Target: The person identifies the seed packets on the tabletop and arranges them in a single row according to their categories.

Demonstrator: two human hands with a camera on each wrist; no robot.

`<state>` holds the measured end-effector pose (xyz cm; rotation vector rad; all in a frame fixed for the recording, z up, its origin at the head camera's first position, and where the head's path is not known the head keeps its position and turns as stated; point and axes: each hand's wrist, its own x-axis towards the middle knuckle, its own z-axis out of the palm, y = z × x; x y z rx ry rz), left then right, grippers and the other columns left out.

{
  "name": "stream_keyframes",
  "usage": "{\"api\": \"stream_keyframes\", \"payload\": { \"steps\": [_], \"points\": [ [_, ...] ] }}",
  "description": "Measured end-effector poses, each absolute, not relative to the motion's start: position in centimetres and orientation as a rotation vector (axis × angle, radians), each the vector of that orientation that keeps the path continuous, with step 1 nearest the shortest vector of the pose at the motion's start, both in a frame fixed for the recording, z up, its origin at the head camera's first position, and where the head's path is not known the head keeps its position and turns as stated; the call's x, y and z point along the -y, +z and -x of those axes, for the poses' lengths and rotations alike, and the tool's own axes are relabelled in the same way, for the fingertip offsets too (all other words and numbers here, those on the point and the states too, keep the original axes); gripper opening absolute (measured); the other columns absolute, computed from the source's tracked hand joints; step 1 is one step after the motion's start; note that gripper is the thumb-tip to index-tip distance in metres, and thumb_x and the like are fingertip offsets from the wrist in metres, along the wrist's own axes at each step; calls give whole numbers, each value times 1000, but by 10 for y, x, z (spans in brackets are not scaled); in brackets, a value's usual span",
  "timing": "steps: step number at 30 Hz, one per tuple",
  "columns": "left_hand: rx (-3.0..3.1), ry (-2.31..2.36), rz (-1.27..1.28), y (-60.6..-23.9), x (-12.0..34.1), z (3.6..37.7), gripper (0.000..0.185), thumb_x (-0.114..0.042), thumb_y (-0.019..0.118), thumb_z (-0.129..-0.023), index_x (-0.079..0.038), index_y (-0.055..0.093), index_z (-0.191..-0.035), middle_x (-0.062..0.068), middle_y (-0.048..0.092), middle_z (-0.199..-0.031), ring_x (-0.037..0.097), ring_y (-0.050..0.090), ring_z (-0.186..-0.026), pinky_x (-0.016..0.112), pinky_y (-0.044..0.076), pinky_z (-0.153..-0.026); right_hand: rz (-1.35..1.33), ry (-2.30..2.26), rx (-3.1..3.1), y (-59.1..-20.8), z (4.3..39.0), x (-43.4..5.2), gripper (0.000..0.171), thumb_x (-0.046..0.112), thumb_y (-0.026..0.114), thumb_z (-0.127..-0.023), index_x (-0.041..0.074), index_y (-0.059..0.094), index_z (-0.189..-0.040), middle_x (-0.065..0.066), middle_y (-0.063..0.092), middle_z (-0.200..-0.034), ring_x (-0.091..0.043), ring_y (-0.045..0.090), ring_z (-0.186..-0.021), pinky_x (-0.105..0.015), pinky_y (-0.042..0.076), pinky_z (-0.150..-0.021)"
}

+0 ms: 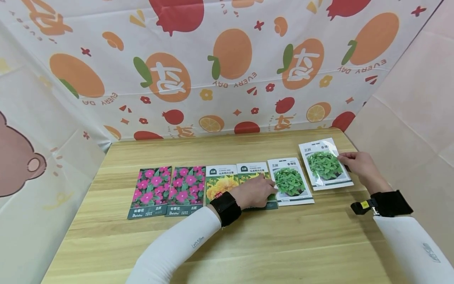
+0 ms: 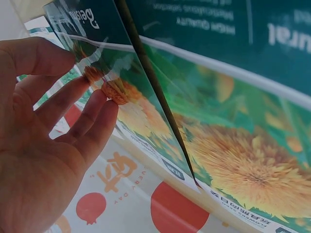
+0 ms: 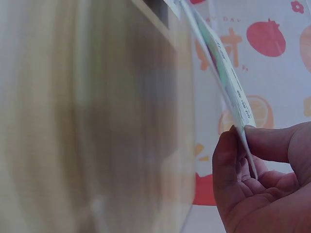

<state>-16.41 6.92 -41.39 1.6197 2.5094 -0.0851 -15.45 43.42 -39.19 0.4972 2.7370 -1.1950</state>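
My right hand (image 1: 363,167) pinches the right edge of a seed packet (image 1: 324,163) with green leaves on its front. In the right wrist view that packet (image 3: 228,77) appears edge-on, raised from the wooden surface, between thumb and fingers. A matching green-leaf packet (image 1: 291,181) lies just left of it. Over the second yellow-flower packet (image 1: 252,169) rests my left hand (image 1: 256,192), covering much of its front. Its fingertips (image 2: 111,104) touch that packet's face in the left wrist view, fingers slightly bent and gripping nothing.
Another yellow-flower packet (image 1: 221,185) and two pink-flower packets (image 1: 150,189) continue the row to the left. All lie on a light wooden table (image 1: 269,248). A fruit-printed cloth (image 1: 230,102) hangs behind the table, with pale cloth walls (image 1: 408,130) at both sides.
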Motion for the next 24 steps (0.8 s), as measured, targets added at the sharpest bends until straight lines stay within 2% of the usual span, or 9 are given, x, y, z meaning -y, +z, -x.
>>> {"api": "stream_keyframes", "payload": {
  "steps": [9,13,17,20,24],
  "points": [
    [-2502,-62,-1588,-411,-68,164,43,-6,58,-100,-22,69,-138,-2,63,-142,14,59,-124,34,38,-117,-532,-1180,-2631,-414,147,-439,54,26,48,-110,-21,48,-138,-32,58,-128,-5,58,-87,-17,55,-68],
    [-2498,-57,-1578,-412,-68,164,43,-7,59,-100,-22,68,-139,-2,62,-144,14,58,-128,35,35,-121,-514,-1145,-2671,-419,146,-438,53,26,52,-109,-21,53,-133,-28,63,-119,-8,57,-85,-19,53,-66],
    [-2500,-66,-1583,-414,-69,164,42,-9,60,-100,-22,69,-138,-2,62,-143,13,58,-128,35,35,-120,-456,-1031,-2794,-422,144,-435,46,28,56,-106,-16,66,-115,-16,67,-98,-17,54,-83,-23,46,-64],
    [-2499,-84,-1585,-414,-70,164,41,-11,61,-100,-23,68,-139,-2,62,-142,13,59,-127,35,36,-119,-386,-899,-2902,-425,145,-433,40,28,59,-104,-9,70,-94,-5,59,-77,-21,49,-75,-28,40,-62],
    [-2494,-106,-1581,-413,-71,165,42,-12,60,-100,-24,67,-140,-3,61,-144,12,58,-129,34,35,-120,-308,-772,-2973,-425,147,-430,34,23,59,-101,-1,68,-78,1,50,-65,-19,45,-65,-32,36,-60]
  ]
}}
